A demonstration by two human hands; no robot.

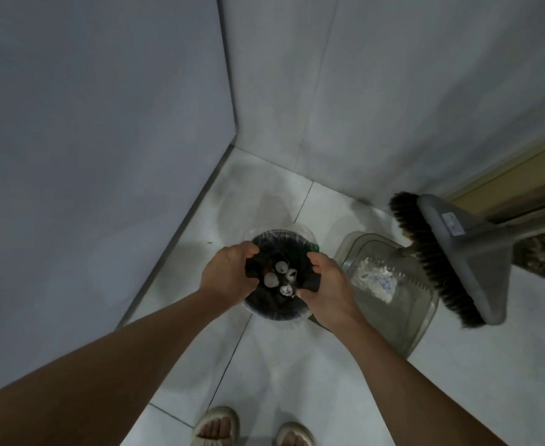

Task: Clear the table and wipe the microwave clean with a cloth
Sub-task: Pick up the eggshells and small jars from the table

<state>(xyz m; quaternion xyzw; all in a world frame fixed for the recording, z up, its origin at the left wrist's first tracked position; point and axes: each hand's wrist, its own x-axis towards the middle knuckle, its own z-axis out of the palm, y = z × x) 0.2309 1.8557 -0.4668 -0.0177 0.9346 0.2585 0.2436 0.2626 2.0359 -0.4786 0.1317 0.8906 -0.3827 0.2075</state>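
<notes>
We note: left hand and right hand each grip dark cloth, bunched, long axis unclear, cradling grey scraps over round bin near floor corner; dustpan, broom just right.

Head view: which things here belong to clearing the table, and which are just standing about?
In use:
left hand and right hand, both gripping a dark cloth holding small pale scraps
bin beneath it

Bystanders:
broom
dustpan
</notes>
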